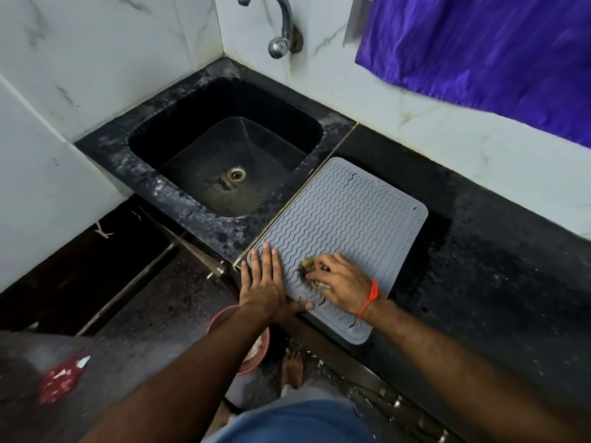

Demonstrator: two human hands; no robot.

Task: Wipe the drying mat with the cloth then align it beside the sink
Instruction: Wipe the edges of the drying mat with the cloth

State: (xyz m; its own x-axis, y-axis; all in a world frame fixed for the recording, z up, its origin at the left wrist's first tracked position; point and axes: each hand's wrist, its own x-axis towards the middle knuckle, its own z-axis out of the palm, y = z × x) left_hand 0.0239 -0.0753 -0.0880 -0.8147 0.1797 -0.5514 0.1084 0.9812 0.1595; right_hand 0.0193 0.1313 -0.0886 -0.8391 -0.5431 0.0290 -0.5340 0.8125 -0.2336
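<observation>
Cloth [307,272] under right hand [340,284] on drying mat [343,219]

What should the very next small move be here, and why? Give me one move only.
Probably sweep the cloth away from the body, up the drying mat toward the wall. The right hand grips the cloth near the mat's front end, so most of the ribbed surface lies beyond it, apparently unwiped. The left hand rests flat on the mat's near corner beside the sink, steadying it.

white marbled wall tiles [96,59] behind a black stone counter [495,251], purple curtain [495,59] hanging right.
</observation>
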